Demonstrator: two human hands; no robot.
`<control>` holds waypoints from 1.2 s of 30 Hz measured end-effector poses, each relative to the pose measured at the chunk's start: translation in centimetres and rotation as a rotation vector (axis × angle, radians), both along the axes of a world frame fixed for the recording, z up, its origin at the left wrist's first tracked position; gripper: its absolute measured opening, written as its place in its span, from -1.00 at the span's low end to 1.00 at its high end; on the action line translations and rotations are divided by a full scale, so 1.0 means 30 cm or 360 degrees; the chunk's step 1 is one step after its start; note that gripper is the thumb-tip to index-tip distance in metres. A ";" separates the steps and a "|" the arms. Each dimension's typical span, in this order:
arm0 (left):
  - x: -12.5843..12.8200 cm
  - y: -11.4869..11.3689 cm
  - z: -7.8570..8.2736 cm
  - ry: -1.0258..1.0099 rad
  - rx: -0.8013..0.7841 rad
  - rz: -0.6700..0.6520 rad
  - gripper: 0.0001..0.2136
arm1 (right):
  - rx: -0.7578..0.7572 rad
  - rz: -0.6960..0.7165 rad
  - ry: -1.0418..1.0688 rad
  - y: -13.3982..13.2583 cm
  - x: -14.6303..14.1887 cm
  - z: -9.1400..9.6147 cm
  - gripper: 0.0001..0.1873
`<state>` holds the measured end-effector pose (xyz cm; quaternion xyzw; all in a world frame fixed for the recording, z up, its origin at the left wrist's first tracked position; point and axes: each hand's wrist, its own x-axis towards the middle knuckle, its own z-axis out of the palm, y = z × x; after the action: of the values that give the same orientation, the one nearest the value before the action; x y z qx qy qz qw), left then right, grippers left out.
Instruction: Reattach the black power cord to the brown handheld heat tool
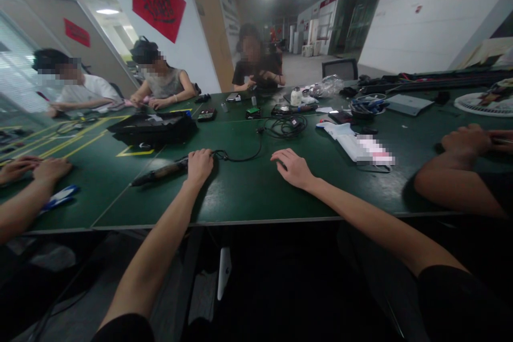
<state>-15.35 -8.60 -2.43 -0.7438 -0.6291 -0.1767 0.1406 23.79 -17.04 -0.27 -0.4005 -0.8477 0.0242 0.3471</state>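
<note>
Apparently unstarted: my left hand (200, 164) gripped the corded tool (162, 172), not yet lifted; my right hand (295, 169) rested open.

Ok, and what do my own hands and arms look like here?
Your left hand and right hand are ungloved, with no watch or bracelet visible. The forearms are bare below black sleeves, without markings I can make out.

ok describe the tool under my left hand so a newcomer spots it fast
On the green table, find the camera wearer's left hand. The dark tool lies under it, sticking out leftward. Unlike the black tray beyond, it is slim, tapers to a tip and has a brownish middle.
</note>
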 end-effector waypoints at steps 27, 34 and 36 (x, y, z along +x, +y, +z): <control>0.218 -0.098 0.060 0.0014 -0.0041 -0.1045 -0.50 | 0.0034 0.0075 -0.0300 0.047 0.005 -0.046 -0.88; 0.225 -0.105 0.065 0.0075 0.0018 -0.1006 -0.53 | 0.0096 0.0197 -0.0306 0.017 0.000 -0.010 -0.87; 0.229 -0.109 0.064 0.0088 0.0014 -0.1019 -0.55 | 0.0115 0.0229 -0.0311 0.006 -0.002 -0.001 -0.88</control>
<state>-8.47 -11.85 -0.50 -0.9079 -0.3583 -0.1942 0.0981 23.72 -16.86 -0.29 -0.3262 -0.9044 -0.0205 0.2743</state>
